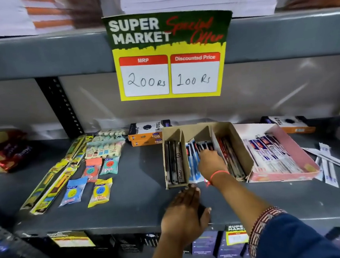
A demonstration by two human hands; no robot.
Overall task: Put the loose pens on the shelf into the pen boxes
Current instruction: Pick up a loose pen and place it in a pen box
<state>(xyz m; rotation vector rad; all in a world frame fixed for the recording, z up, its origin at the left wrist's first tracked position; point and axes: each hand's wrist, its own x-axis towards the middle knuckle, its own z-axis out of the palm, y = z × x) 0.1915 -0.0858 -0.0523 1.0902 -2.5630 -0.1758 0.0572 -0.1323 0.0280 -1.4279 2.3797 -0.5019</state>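
A brown cardboard pen box [240, 143] with three compartments stands on the grey shelf [134, 194]. Dark pens [174, 163] fill its left slot, blue-packed pens [193, 164] the middle and red pens [231, 158] the right. My right hand [212, 163] reaches into the middle slot with its fingers curled on the pens there. My left hand [183, 212] lies palm down near the shelf's front edge, over something dark that is mostly hidden. A pink box [283, 177] of white-and-blue packed pens sits to the right. Loose packed pens [328, 167] lie beyond it.
Erasers, sharpeners and long pencil packs [52, 184] are spread on the shelf's left half. Orange-and-black boxes [147, 135] stand at the back. A yellow price sign [169, 66] hangs from the shelf above. Snack packets [3, 151] lie at far left.
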